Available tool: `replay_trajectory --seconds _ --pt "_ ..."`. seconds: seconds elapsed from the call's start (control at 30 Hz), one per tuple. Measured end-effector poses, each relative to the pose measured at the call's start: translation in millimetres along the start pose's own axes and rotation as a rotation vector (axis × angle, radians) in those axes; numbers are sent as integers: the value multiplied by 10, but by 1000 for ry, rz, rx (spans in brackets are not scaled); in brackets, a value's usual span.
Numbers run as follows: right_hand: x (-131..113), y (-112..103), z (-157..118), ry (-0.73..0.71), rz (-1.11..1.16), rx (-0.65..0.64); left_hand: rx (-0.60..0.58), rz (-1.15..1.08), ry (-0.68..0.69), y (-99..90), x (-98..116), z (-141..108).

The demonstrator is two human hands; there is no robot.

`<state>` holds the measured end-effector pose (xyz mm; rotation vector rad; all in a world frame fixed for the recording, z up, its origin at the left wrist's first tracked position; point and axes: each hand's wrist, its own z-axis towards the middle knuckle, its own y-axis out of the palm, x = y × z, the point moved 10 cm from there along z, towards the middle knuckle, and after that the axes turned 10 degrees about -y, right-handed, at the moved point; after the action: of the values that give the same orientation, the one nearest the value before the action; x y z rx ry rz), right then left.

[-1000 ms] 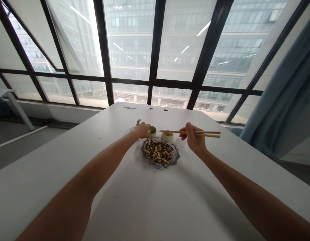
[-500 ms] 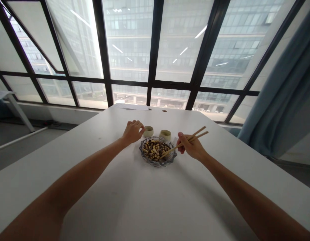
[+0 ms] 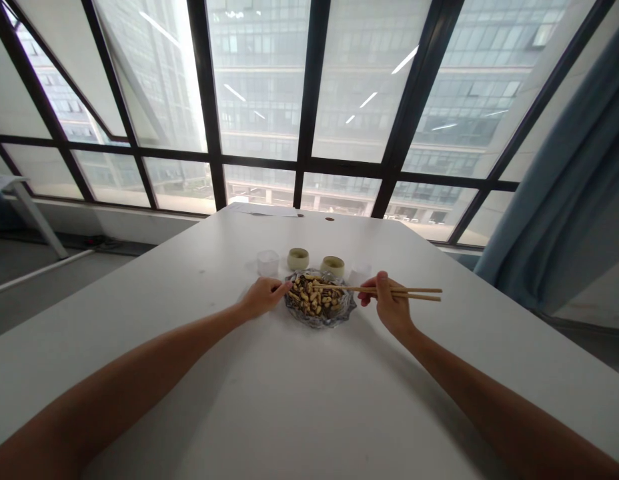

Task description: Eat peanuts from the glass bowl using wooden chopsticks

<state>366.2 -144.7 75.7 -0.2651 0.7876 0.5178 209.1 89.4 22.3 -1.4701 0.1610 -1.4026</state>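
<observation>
A clear, scalloped glass bowl (image 3: 345, 313) holds a mix of pale and dark nuts or seeds (image 3: 314, 297). At the bowl's left rim is my left hand (image 3: 262, 297), its thumb and fingers closed on the edge. My right hand (image 3: 392, 307), right of the bowl, is closed round a pair of wooden chopsticks (image 3: 414, 292); their tips point left and reach over the pieces. Behind the bowl stand two small greenish cups, one on the left (image 3: 298, 259) and one on the right (image 3: 333, 266).
A clear cup (image 3: 267, 263) stands behind my left hand, and another clear object (image 3: 360, 273) is partly hidden behind my right hand. Papers (image 3: 262, 210) lie at the far edge of the white table (image 3: 269, 400). A blue curtain (image 3: 554, 193) hangs at the right.
My left hand has come down and nearer, from beside the left greenish cup to the bowl's rim, uncovering the clear cup. The chopsticks have swung nearly level, their tips moving up and left.
</observation>
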Motion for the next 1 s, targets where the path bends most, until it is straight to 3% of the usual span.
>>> replay_trajectory --seconds 0.2,0.33,0.53,0.6,0.8,0.9,1.0 --pt "-59 357 -173 44 -34 -255 -54 62 -27 23 31 -42" --pt "-68 241 -109 11 -106 -200 -46 94 -23 22 42 -45" --pt "-48 -95 57 2 -99 24 -40 141 -6 39 47 -31" --pt "-55 -70 73 -14 -90 6 -41 152 -6 47 42 -28" --pt "-5 235 -6 24 -92 -235 -53 155 3 51 46 -41" --pt "-23 215 12 57 -90 -241 -55 155 4 50 44 -49" --pt "-56 93 67 57 -91 -156 -49 155 9 49 42 -49"
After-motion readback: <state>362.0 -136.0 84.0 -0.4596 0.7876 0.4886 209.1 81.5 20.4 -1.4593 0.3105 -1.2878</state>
